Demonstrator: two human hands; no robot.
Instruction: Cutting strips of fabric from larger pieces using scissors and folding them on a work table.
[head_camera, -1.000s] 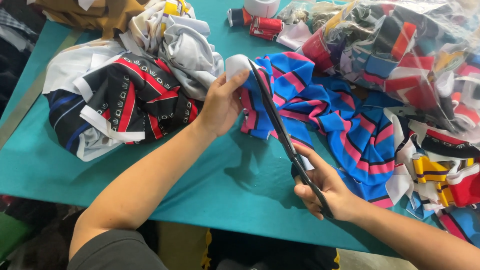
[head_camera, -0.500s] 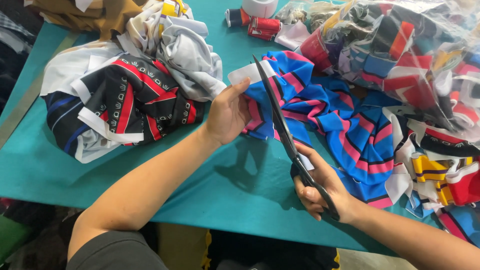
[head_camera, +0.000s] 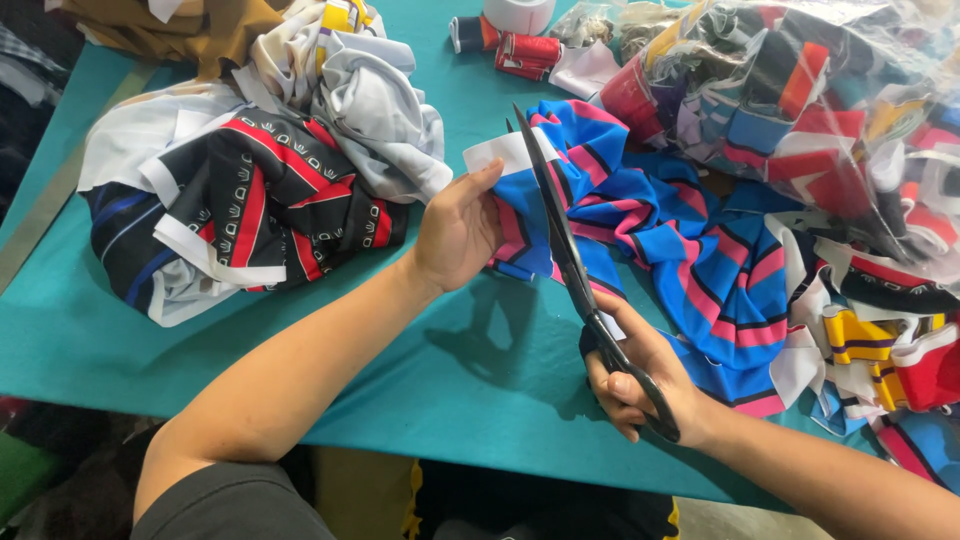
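My left hand (head_camera: 458, 230) grips the white-edged end of a blue, pink and black striped fabric piece (head_camera: 690, 240) and holds it up off the teal table (head_camera: 420, 380). My right hand (head_camera: 635, 385) holds large black scissors (head_camera: 560, 240) by their handles. The long blades point away from me and lie along the fabric edge right beside my left hand's fingers. The blades look nearly closed.
A heap of black, red and white fabric (head_camera: 250, 210) lies to the left. A clear plastic bag of colourful fabric scraps (head_camera: 800, 100) fills the right. Red thread spools (head_camera: 525, 50) and a white tape roll (head_camera: 520, 12) stand at the back. Loose scraps (head_camera: 890, 350) lie at right.
My left hand has lifted the fabric end slightly and shifted right. The scissors have moved forward along the fabric edge with their blades closing.
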